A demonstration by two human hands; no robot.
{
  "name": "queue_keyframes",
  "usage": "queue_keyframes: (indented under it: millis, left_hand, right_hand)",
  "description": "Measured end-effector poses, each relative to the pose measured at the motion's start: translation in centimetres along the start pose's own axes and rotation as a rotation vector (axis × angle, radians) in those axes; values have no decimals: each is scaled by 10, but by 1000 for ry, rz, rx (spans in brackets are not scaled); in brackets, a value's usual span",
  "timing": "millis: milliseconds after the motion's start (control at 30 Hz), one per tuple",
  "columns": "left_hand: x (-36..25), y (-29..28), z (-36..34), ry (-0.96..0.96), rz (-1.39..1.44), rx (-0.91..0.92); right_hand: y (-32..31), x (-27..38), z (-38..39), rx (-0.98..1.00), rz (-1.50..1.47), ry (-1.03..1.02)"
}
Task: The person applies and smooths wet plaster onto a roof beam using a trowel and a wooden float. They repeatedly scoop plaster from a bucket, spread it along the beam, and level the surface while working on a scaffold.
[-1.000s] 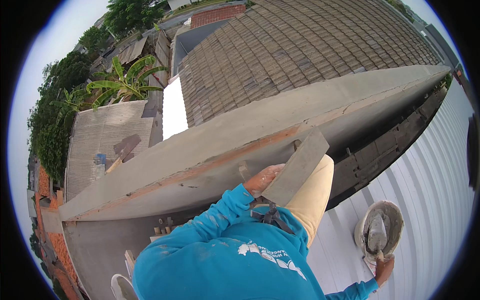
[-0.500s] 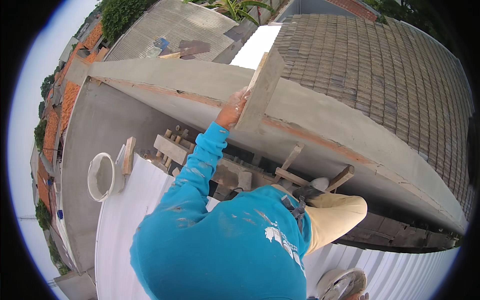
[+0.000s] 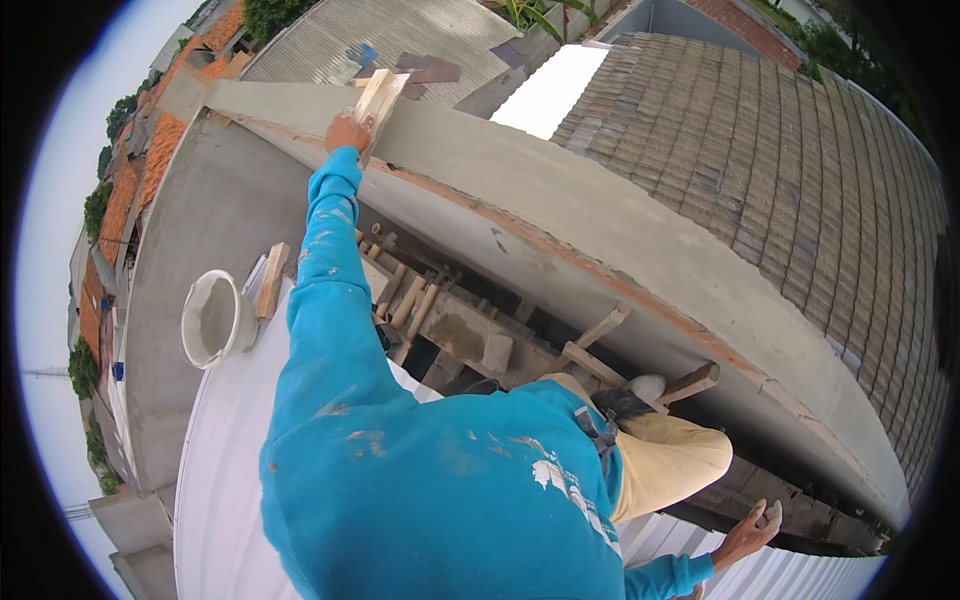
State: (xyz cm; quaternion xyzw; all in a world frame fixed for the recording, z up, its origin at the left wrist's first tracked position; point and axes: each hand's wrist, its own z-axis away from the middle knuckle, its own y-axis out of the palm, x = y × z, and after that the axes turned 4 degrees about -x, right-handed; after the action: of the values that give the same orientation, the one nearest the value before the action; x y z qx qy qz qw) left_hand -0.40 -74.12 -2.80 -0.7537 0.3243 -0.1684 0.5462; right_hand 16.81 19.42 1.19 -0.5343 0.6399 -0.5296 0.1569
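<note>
From the head view, the only one I have, I see my left hand closed around a wooden float, which stands tilted by the rim of the grey wall, toward its far left end; whether it touches the plaster I can't tell. With that arm nearly straight, I'd worry that the grip could loosen and drop the float over the far side, or that a tilted edge could gouge the surface. Overreaching could also tip my balance toward the gap, where wooden planks lie below. My right hand is beside the knee, fingers loosely curled; I can't tell whether they hold anything. Half a second ago the float was nearer the middle of the wall, its broad grey face showing, and my right hand was lower, beside the mortar bucket.
</note>
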Motion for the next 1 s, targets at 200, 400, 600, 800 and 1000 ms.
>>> queue_keyframes:
  millis: [200, 400, 600, 800, 1000]
  left_hand:
    - [29, 43, -26, -68, -106, 21]
    - [7, 58, -36, -20, -263, 65]
    - [32, 54, -61, 66, -374, 136]
    - [-2, 38, -55, 57, -350, 229]
    - [6, 46, -53, 111, -315, 211]
  right_hand:
    - [-7, -6, 11, 49, 44, 77]
    - [-15, -1, 22, 58, 114, 93]
    - [-2, 14, 17, 97, 46, 71]
    - [-4, 23, 30, 110, 73, 111]
    - [14, 19, 39, 167, 11, 123]
